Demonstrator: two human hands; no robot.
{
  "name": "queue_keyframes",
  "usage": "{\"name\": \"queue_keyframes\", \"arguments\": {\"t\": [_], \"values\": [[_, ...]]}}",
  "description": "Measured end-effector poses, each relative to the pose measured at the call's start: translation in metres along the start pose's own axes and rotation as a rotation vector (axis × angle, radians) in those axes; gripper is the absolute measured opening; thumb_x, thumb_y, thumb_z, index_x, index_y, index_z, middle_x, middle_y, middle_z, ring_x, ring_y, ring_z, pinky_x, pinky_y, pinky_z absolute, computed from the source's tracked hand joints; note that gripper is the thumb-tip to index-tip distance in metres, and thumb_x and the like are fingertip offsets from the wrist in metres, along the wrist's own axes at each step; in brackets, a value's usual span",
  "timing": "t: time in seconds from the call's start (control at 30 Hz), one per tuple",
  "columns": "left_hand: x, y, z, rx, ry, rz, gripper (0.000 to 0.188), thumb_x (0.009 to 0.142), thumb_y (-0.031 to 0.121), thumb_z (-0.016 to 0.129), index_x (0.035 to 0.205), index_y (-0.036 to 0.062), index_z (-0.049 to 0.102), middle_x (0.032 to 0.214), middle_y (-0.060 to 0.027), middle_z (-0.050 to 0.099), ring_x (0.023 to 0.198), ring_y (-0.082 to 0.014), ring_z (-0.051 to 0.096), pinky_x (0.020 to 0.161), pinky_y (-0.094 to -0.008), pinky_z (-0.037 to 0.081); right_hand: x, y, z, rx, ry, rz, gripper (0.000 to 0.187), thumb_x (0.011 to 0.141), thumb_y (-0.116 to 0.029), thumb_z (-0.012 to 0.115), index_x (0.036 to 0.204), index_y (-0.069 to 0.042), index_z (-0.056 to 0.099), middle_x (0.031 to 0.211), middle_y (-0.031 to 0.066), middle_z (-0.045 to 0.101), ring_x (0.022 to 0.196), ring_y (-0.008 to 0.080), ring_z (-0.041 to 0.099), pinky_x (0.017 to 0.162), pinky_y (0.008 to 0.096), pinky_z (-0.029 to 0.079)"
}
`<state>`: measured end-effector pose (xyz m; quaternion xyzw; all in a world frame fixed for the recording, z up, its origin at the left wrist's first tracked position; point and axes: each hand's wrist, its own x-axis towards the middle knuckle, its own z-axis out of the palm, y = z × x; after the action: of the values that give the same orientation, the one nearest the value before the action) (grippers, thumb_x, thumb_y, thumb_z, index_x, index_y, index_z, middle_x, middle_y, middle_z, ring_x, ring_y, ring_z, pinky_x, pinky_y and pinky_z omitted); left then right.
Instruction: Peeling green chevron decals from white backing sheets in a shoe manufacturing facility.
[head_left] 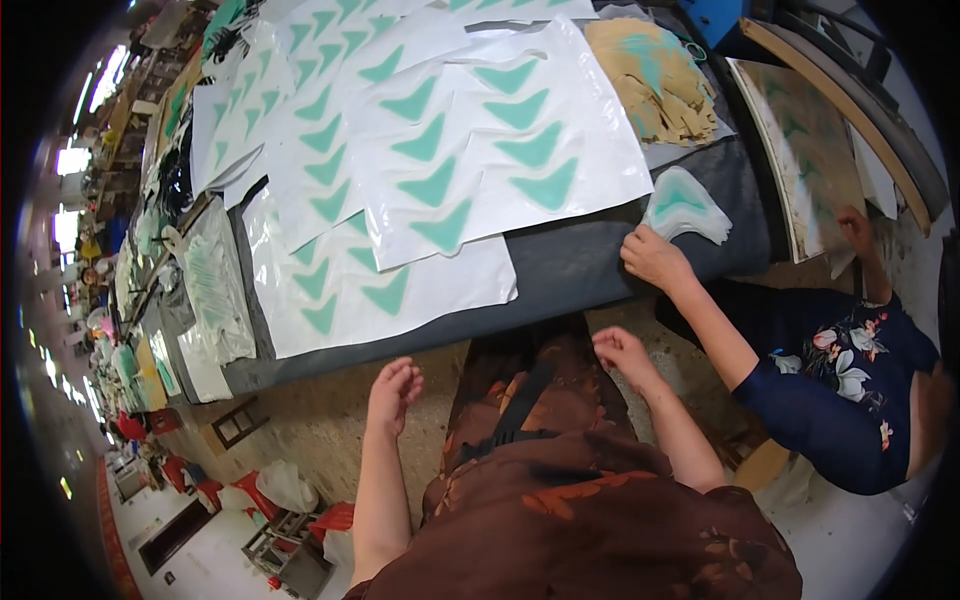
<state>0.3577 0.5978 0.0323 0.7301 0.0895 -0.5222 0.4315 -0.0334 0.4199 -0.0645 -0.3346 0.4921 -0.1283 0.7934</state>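
My left hand (396, 393) hangs just off the front edge of the dark-covered table (590, 270), its fingers curled in with nothing showing in them. To the right, my right hand (622, 358) is held before my body, fingers also bent closed and no object visible. Nearest to both are white sheets (600, 130) printed with rows of green curved V-shaped patches, overlapping across the table; neither hand touches them. A co-worker's hand (655, 258) rests at the table edge beside a small stack of cut white pieces (688, 208) with green centres.
Tan cut scraps (655, 85) smeared with green lie at the far right of the table. Framed boards (800, 150) lean past them. The co-worker in a dark floral top (840, 370) sits close on my right. A clear plastic bag (215, 280) lies at the left.
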Motion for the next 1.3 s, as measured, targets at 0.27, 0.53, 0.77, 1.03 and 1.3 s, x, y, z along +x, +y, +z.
{"name": "queue_keyframes", "arguments": {"t": [0.27,0.53,0.77,1.03,1.3], "values": [[0.047,0.096,0.023,-0.249,-0.068,0.167,0.034,0.092,0.01,0.059,0.124,0.003,0.052,0.11,-0.0092,0.061,0.093,-0.0175,0.061,0.081,-0.0293,0.052,0.062,-0.132,0.093,0.123,0.012,-0.043,0.016,0.093,-0.013,0.057,0.109,-0.008,0.059,0.085,-0.0006,0.06,0.072,0.0077,0.057,0.068,0.0238,0.051],[0.105,0.149,0.031,-0.236,-0.065,0.14,0.035,0.088,0.009,0.061,0.122,0.0078,0.052,0.096,-0.0024,0.055,0.085,-0.0135,0.053,0.078,-0.0294,0.048,0.099,-0.151,0.149,0.379,0.014,-0.001,0.018,0.094,-0.012,0.056,0.11,-0.005,0.058,0.089,0.0028,0.062,0.076,0.0092,0.059,0.069,0.0253,0.052],[0.153,0.179,-0.001,-0.294,0.067,0.246,0.052,0.083,0.01,0.063,0.131,0.0077,0.043,0.105,-0.0041,0.053,0.09,-0.0153,0.05,0.082,-0.0369,0.045,0.106,-0.125,0.184,0.384,0.072,0.066,0.017,0.094,-0.011,0.055,0.109,-0.005,0.058,0.087,0.0028,0.061,0.073,0.0096,0.058,0.065,0.0265,0.052],[0.249,0.247,-0.116,0.025,0.447,0.305,0.066,0.077,0.02,0.066,0.135,0.0045,0.038,0.104,-0.0079,0.056,0.089,-0.0202,0.052,0.069,-0.036,0.042,0.106,-0.118,0.217,0.473,0.108,0.068,0.018,0.093,-0.011,0.057,0.11,-0.004,0.059,0.085,0.0024,0.062,0.073,0.0097,0.059,0.065,0.0261,0.053],[0.27,0.26,-0.14,0.027,0.241,0.104,0.025,0.083,0.021,0.063,0.107,0.0152,0.061,0.074,0.0019,0.05,0.054,-0.0108,0.042,0.04,-0.026,0.027,0.139,-0.204,0.19,0.34,0.02,-0.089,0.024,0.093,-0.014,0.058,0.114,-0.004,0.056,0.087,0.0024,0.062,0.068,0.0094,0.058,0.064,0.0235,0.051]]}}
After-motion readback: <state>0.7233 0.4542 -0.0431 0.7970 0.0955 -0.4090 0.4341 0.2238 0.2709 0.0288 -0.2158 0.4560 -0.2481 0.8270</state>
